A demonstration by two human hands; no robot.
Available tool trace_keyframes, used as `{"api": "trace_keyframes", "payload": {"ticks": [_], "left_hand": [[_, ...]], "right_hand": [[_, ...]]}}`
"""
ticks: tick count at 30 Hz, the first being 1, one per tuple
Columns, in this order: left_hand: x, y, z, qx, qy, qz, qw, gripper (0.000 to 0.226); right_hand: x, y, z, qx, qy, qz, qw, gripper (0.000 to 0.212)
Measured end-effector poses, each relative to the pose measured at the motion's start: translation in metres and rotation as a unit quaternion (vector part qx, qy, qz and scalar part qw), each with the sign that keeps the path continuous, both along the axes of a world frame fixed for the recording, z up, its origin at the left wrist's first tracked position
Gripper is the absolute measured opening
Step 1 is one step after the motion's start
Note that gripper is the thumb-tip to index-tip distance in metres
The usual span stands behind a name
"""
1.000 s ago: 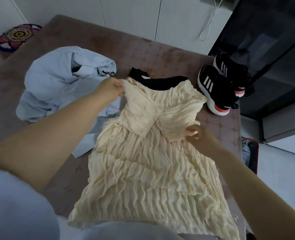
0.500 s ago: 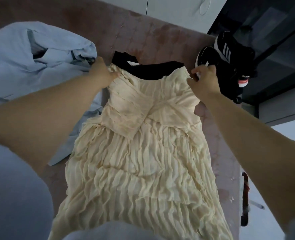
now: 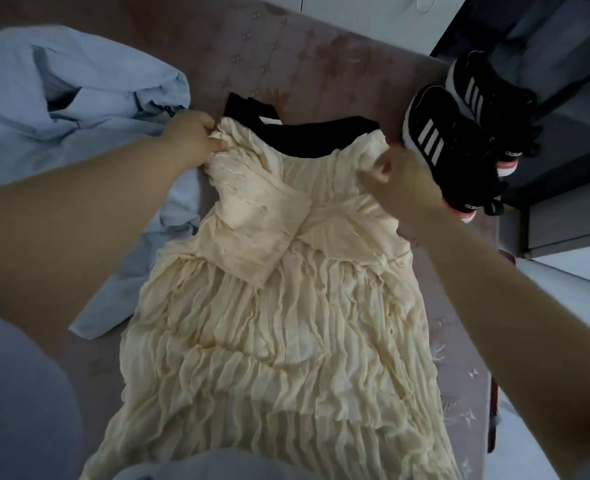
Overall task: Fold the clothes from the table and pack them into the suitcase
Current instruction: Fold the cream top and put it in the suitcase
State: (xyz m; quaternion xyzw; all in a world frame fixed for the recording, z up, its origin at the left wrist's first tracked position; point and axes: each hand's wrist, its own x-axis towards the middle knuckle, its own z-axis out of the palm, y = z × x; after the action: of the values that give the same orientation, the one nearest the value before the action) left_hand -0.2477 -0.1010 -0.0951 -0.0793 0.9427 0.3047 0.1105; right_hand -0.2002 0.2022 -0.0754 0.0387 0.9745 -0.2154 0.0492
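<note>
A cream pleated dress lies spread lengthwise on the mauve table, its sleeves folded in across the bodice. My left hand pinches the dress's top left corner. My right hand grips the top right corner. A black garment lies under the dress's top edge. A crumpled light blue garment sits to the left, partly under my left arm. A red edge of the suitcase shows at the lower right, below the table.
Two black sneakers with white stripes stand on the table's right corner, just beyond my right hand. White cupboard fronts lie behind the table and dark cabinets to the right. Pale floor shows at the right.
My right hand went from the folded sleeve at mid-bodice up to the dress's top right corner. My left hand kept its hold on the top left corner. The camera leaned in closer.
</note>
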Motion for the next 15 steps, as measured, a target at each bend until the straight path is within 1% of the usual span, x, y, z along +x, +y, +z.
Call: {"api": "trace_keyframes", "payload": {"ticks": [2, 3, 4, 5, 6, 8, 9, 11, 12, 13, 14, 15], "left_hand": [[0.003, 0.003, 0.001, 0.019, 0.01, 0.016, 1.0, 0.035], [0.006, 0.006, 0.002, 0.021, 0.015, 0.022, 0.999, 0.041], [0.009, 0.009, 0.004, 0.021, 0.018, 0.023, 0.999, 0.046], [0.011, 0.011, 0.005, 0.022, 0.012, 0.028, 0.999, 0.052], [0.013, 0.013, 0.005, 0.026, 0.008, 0.028, 0.999, 0.058], [0.017, 0.016, 0.006, 0.021, -0.005, 0.021, 1.0, 0.068], [0.02, 0.017, 0.007, 0.006, -0.01, 0.012, 1.0, 0.07], [0.026, 0.018, 0.011, -0.041, -0.017, -0.01, 0.999, 0.065], [0.027, 0.017, 0.013, -0.054, -0.015, -0.018, 0.998, 0.062], [0.028, 0.016, 0.015, -0.056, -0.011, -0.021, 0.998, 0.059], [0.028, 0.013, 0.016, -0.051, -0.003, -0.019, 0.999, 0.056], [0.028, 0.01, 0.018, -0.043, 0.007, -0.014, 0.999, 0.053]], "right_hand": [[0.041, 0.007, -0.002, 0.026, -0.126, 0.031, 0.991, 0.057], [0.06, 0.011, -0.003, 0.047, -0.162, 0.045, 0.985, 0.067], [0.078, 0.015, -0.005, 0.07, -0.165, 0.056, 0.982, 0.073], [0.093, 0.017, -0.007, 0.078, -0.143, 0.064, 0.985, 0.072], [0.105, 0.018, -0.011, 0.07, -0.107, 0.079, 0.989, 0.064], [0.125, 0.016, -0.016, 0.055, -0.027, 0.113, 0.992, 0.041], [0.132, 0.014, -0.017, 0.06, 0.006, 0.133, 0.989, 0.034], [0.145, 0.01, -0.016, 0.121, 0.053, 0.189, 0.973, 0.028], [0.151, 0.008, -0.014, 0.164, 0.044, 0.227, 0.959, 0.027], [0.156, 0.005, -0.008, 0.197, 0.002, 0.266, 0.944, 0.03], [0.158, 0.004, -0.002, 0.214, -0.06, 0.303, 0.926, 0.036], [0.157, 0.005, 0.005, 0.212, -0.105, 0.332, 0.913, 0.04]]}}
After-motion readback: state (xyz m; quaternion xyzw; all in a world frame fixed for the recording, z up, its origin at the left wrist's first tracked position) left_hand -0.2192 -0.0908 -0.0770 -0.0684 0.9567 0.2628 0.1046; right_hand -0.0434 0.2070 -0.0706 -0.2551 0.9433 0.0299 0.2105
